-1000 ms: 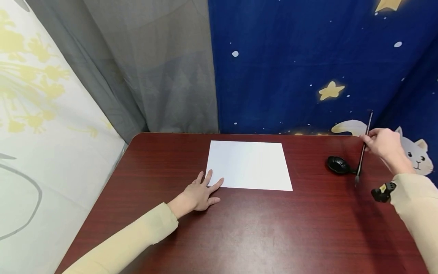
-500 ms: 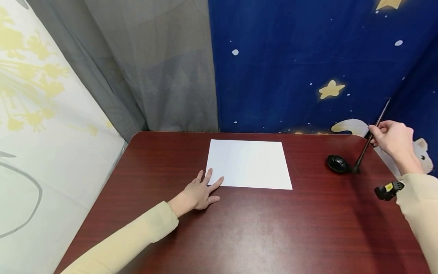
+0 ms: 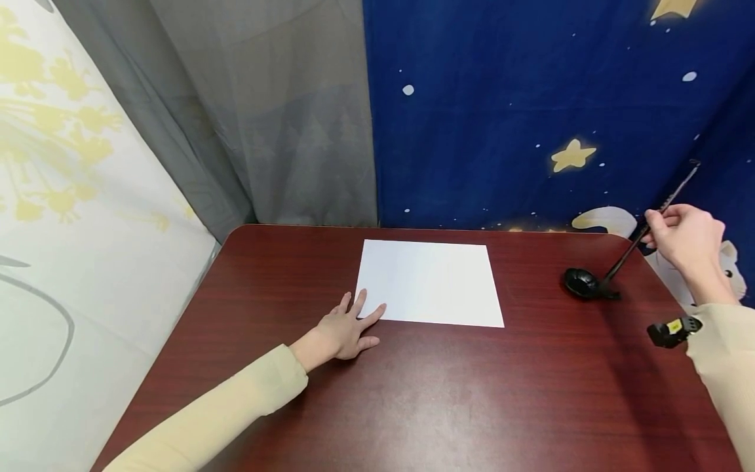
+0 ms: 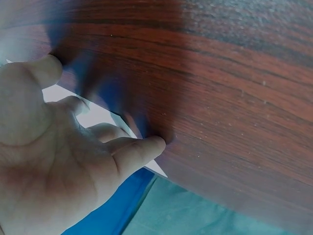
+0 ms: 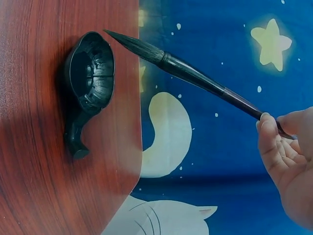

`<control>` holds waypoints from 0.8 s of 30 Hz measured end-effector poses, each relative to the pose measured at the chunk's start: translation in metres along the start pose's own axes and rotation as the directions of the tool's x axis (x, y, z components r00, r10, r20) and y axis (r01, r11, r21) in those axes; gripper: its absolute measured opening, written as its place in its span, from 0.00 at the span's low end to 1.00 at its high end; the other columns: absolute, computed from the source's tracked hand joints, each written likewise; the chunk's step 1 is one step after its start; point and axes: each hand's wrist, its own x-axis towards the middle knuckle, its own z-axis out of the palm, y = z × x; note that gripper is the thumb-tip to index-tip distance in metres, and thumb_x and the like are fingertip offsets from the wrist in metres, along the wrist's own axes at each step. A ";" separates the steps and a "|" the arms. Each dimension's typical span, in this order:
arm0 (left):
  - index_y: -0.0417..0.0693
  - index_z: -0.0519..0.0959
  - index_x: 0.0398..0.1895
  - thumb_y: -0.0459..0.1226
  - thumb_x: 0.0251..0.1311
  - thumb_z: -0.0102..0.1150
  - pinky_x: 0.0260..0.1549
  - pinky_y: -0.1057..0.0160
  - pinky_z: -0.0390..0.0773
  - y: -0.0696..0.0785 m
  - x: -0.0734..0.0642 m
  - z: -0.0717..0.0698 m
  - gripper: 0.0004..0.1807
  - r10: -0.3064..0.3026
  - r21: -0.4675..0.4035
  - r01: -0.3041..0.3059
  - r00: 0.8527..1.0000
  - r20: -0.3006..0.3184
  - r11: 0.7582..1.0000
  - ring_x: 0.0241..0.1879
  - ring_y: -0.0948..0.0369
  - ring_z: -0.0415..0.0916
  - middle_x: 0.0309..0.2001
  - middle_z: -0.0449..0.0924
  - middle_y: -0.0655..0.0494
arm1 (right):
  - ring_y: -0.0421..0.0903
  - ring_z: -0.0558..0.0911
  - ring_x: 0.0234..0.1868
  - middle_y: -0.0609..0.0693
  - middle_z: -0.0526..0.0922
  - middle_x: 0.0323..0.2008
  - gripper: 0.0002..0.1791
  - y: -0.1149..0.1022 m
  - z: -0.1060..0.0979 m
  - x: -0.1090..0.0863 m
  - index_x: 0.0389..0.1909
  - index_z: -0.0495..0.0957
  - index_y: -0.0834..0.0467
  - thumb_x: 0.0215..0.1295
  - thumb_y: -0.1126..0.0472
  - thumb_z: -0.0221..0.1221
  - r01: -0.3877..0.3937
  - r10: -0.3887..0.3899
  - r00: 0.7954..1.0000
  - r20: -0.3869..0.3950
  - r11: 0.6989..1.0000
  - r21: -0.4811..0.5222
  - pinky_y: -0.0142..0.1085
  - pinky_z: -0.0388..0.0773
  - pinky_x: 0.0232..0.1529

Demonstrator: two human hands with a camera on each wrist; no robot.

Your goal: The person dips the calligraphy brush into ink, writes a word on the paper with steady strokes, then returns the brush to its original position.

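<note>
The right hand [image 3: 684, 239] pinches a brush [image 3: 639, 236] near the upper part of its handle, with the fingertips [image 5: 268, 128] curled around the thin dark shaft. The grip is high on the handle, so the long shaft slants down and to the left in the head view, and the bristle tip arrives at the ink dish [image 3: 582, 283]. In the right wrist view the pointed tip [image 5: 128, 44] is just at the rim of the dish [image 5: 90, 73]; whether it touches the ink inside cannot be told. The dish is black, with a small handle, and it sits on the table [image 3: 472, 393] at the right side of the frame, near the far edge. Such a light pinch probably lets the person steer the tip with small finger moves.

The left hand [image 3: 345, 331] lies flat on the table with fingers straight and spread, holding nothing. Its fingertips [image 4: 146, 147] rest on the near left corner of the paper [image 3: 430, 282], and this seems to keep the sheet from sliding. The paper is white and blank, in the middle of the frame, well apart from the dish.

The right arm comes in from the lower right of the frame, the wrist lifted above the table. The left arm, in a pale yellow sleeve [image 3: 224, 413], reaches diagonally from the lower left. Behind the table hangs a blue cloth [image 3: 531, 98] with stars.
</note>
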 end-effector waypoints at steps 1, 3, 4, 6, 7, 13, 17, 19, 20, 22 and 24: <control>0.67 0.48 0.82 0.59 0.76 0.40 0.70 0.47 0.60 0.000 0.000 0.000 0.36 0.000 -0.002 0.000 1.000 0.001 1.000 0.78 0.39 0.41 0.81 0.37 0.43 | 0.12 0.62 0.13 0.18 0.66 0.07 0.23 0.000 0.000 -0.001 0.44 0.74 0.75 0.75 0.55 0.47 0.002 -0.002 1.000 -0.006 1.000 0.011 0.35 0.56 0.41; 0.67 0.48 0.82 0.59 0.76 0.40 0.70 0.47 0.61 -0.001 0.000 0.000 0.36 0.000 -0.005 0.000 1.000 0.004 1.000 0.78 0.40 0.41 0.81 0.37 0.44 | 0.12 0.62 0.13 0.14 0.63 0.08 0.23 -0.001 -0.001 -0.002 0.45 0.73 0.75 0.75 0.55 0.46 -0.002 0.002 1.000 -0.014 0.999 0.032 0.33 0.55 0.40; 0.67 0.48 0.82 0.60 0.76 0.40 0.70 0.47 0.61 -0.001 0.000 0.000 0.36 -0.001 -0.006 0.001 1.000 0.006 1.000 0.78 0.40 0.41 0.81 0.37 0.44 | 0.12 0.62 0.13 0.13 0.62 0.08 0.24 -0.001 -0.002 -0.002 0.46 0.73 0.75 0.75 0.54 0.46 -0.004 0.005 1.000 -0.019 0.999 0.043 0.31 0.55 0.40; 0.67 0.48 0.82 0.60 0.76 0.40 0.70 0.47 0.61 -0.001 0.001 -0.001 0.36 -0.002 -0.009 0.002 1.000 0.010 1.000 0.78 0.40 0.41 0.81 0.37 0.44 | 0.12 0.62 0.14 0.11 0.60 0.09 0.25 -0.002 -0.002 -0.003 0.48 0.72 0.76 0.75 0.54 0.46 -0.014 0.016 0.999 -0.027 0.998 0.057 0.30 0.54 0.40; 0.67 0.48 0.82 0.60 0.76 0.40 0.70 0.47 0.61 -0.001 0.001 -0.001 0.36 -0.001 -0.010 0.001 1.000 0.012 1.000 0.78 0.40 0.41 0.81 0.37 0.44 | 0.12 0.62 0.14 0.11 0.60 0.09 0.25 -0.002 -0.002 -0.004 0.49 0.72 0.76 0.75 0.53 0.46 -0.020 0.022 0.999 -0.033 0.998 0.060 0.29 0.55 0.41; 0.67 0.47 0.82 0.60 0.76 0.40 0.70 0.47 0.60 -0.002 0.000 -0.001 0.36 0.002 -0.023 -0.002 1.000 0.005 1.000 0.78 0.40 0.40 0.81 0.36 0.44 | 0.11 0.61 0.14 0.10 0.57 0.09 0.28 -0.006 0.000 -0.005 0.55 0.69 0.78 0.76 0.53 0.46 -0.051 0.056 0.997 -0.057 0.995 0.088 0.46 0.60 0.60; 0.67 0.48 0.82 0.59 0.76 0.40 0.70 0.47 0.60 -0.003 0.000 -0.002 0.36 0.005 -0.027 -0.005 1.000 0.004 1.000 0.78 0.40 0.40 0.81 0.36 0.43 | 0.10 0.60 0.14 0.10 0.57 0.09 0.28 -0.009 0.001 -0.007 0.55 0.68 0.78 0.77 0.53 0.45 -0.079 0.084 0.995 -0.057 0.993 0.092 0.56 0.57 0.66; 0.67 0.48 0.82 0.59 0.76 0.40 0.70 0.47 0.60 -0.003 -0.001 -0.002 0.36 0.006 -0.027 -0.005 1.000 0.003 1.000 0.78 0.40 0.40 0.81 0.36 0.43 | 0.10 0.60 0.14 0.10 0.57 0.09 0.28 -0.010 0.002 -0.007 0.55 0.68 0.78 0.77 0.53 0.44 -0.089 0.094 0.994 -0.056 0.991 0.096 0.56 0.56 0.67; 0.67 0.48 0.82 0.59 0.76 0.40 0.70 0.47 0.60 -0.003 -0.001 -0.002 0.36 0.006 -0.027 -0.005 1.000 0.003 1.000 0.78 0.40 0.40 0.81 0.36 0.43 | 0.10 0.60 0.14 0.10 0.57 0.09 0.28 -0.010 0.002 -0.007 0.55 0.68 0.78 0.77 0.52 0.44 -0.093 0.098 0.994 -0.055 0.991 0.095 0.57 0.56 0.67; 0.67 0.48 0.82 0.59 0.76 0.40 0.70 0.47 0.59 -0.003 -0.001 -0.002 0.36 0.006 -0.028 -0.006 1.000 0.002 1.000 0.78 0.40 0.40 0.81 0.36 0.43 | 0.10 0.60 0.15 0.10 0.57 0.09 0.29 -0.009 0.003 -0.008 0.56 0.67 0.78 0.77 0.52 0.44 -0.092 0.098 0.994 -0.056 0.991 0.094 0.55 0.57 0.66; 0.67 0.48 0.82 0.59 0.76 0.40 0.70 0.47 0.59 -0.002 -0.001 -0.001 0.36 0.006 -0.027 -0.006 1.000 0.002 1.000 0.78 0.40 0.40 0.81 0.36 0.44 | 0.10 0.61 0.15 0.10 0.57 0.09 0.29 -0.009 0.003 -0.009 0.57 0.67 0.77 0.76 0.52 0.44 -0.086 0.092 0.994 -0.056 0.992 0.097 0.53 0.58 0.65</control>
